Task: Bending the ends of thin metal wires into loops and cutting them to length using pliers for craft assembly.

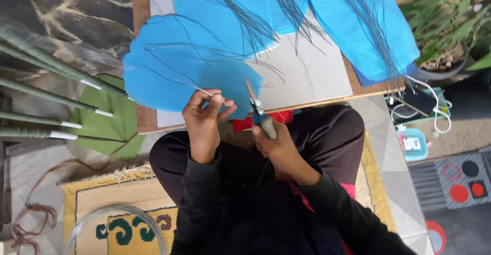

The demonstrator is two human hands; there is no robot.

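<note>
- Both hands work above the near edge of the brown wooden board (144,124) across my lap: my left hand (203,122) pinches the end of a thin pale wire (204,92), my right hand (273,145) grips a pair of blue-handled pliers (257,111), tips pointing toward the board.
- Wire judged light, springy, slippery; best pinched close to its end.
- Large blue petal-shaped paper sheet (179,65), on the board just beyond my left hand, looks soft and easily torn; hold it flat, away from its edges.
- Dark thin wires (240,19) fan across the petals, farther up the board.
- Green wrapped stems (46,94) lie left of the board.
</note>
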